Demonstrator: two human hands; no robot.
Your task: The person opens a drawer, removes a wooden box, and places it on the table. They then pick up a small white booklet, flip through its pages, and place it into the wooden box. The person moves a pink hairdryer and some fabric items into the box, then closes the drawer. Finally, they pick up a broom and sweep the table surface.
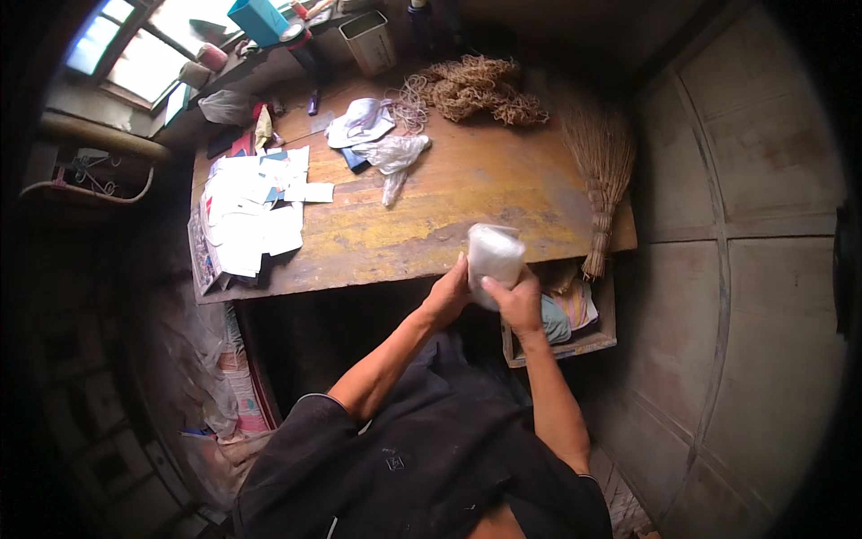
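Note:
Both my hands hold a whitish, plastic-wrapped packet (497, 250) at the front edge of the wooden table (404, 232). My left hand (450, 293) grips its left side, and my right hand (518, 300) has the thumb across its lower face. Motion blurs the packet, so what is inside cannot be told. Just below my right hand, an open drawer (586, 349) holds folded cloths (557, 320). Farther back on the tabletop lie a crumpled clear plastic bag (397, 153) and a white cloth item (361, 122).
White papers (236, 195) cover the table's left end. A straw broom (603, 168) lies along the right end, its handle over the front edge. Tangled brown netting (481, 91) is heaped at the back. A blue container (258, 21) stands by the window, and a panelled wall (680, 290) rises at right.

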